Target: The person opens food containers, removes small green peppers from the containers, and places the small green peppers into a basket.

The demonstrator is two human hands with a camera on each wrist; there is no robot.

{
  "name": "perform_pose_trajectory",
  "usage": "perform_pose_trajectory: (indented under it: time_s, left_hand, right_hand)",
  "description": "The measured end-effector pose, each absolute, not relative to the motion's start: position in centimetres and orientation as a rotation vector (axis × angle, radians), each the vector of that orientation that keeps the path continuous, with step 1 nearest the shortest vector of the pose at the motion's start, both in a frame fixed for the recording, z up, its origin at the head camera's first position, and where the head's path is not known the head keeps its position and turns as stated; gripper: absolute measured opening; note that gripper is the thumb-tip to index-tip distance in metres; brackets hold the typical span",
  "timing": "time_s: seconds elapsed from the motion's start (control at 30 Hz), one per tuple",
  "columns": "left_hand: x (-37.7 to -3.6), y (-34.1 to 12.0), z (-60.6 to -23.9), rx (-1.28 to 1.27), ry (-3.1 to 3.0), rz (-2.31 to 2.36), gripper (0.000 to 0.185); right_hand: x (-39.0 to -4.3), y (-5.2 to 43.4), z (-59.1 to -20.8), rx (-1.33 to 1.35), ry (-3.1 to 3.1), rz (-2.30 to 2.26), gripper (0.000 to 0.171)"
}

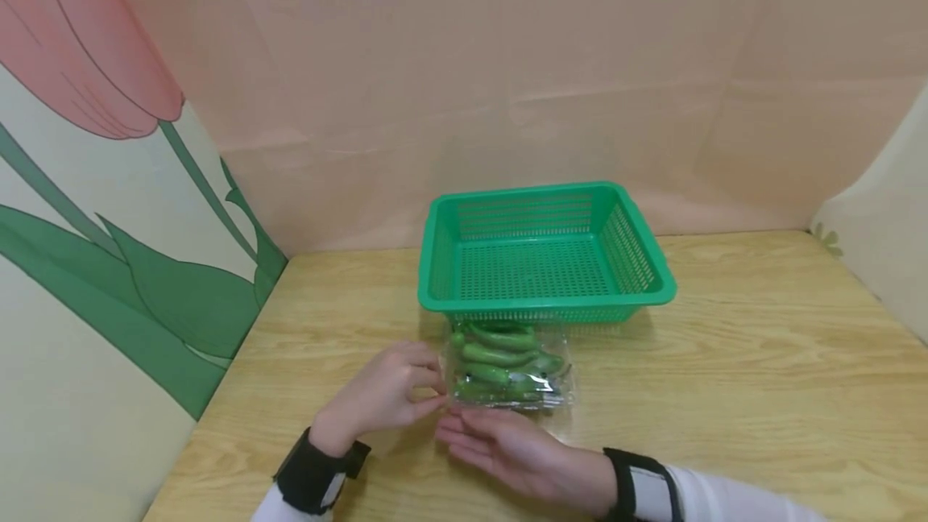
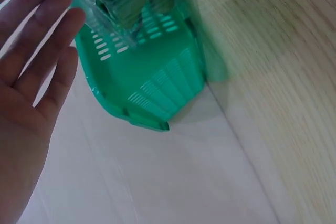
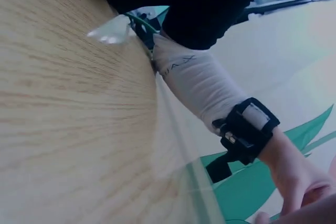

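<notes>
Head view: a clear plastic clamshell pack of green chilli peppers (image 1: 507,367) lies on the pale wooden table (image 1: 761,369), just in front of an empty green perforated plastic basket (image 1: 544,252) and touching or nearly touching its near wall. As judged from this arrangement, the work is at an early stage: the basket holds nothing, the pack still rests on the table, and whether its lid has been opened cannot be told. The left hand (image 1: 384,393) meets the pack at its left edge; its fingers are curled, with thumb and fingertips appearing to pinch the rim of the plastic. The right hand (image 1: 507,445) lies just below the pack's near edge, palm turned upward and fingers nearly straight and together, their tips at or under the front edge; it grips nothing. In the left wrist view, this flat, open palm (image 2: 31,93) appears beside the pack and the basket. Both wrists carry black straps over white sleeves.
</notes>
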State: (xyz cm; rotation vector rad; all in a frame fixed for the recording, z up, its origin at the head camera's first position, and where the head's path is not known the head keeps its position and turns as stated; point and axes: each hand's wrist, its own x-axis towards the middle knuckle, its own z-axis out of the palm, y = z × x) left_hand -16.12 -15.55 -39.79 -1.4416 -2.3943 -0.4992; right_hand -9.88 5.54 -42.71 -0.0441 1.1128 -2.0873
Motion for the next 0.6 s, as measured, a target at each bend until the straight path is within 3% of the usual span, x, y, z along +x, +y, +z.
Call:
perform_pose_trajectory:
  time_s: [0.23,0.6]
  left_hand:
    - [-16.0,-15.2,-39.8,-1.494,-2.354,-0.453,0.009]
    - [-15.5,-14.5,-39.9,-1.46,-2.375,-0.348,0.007]
  right_hand:
    - [-9.9,5.5,-43.4,0.149,1.093,-2.21,0.04]
    - [-10.2,5.4,-44.1,0.198,1.13,-2.244,0.024]
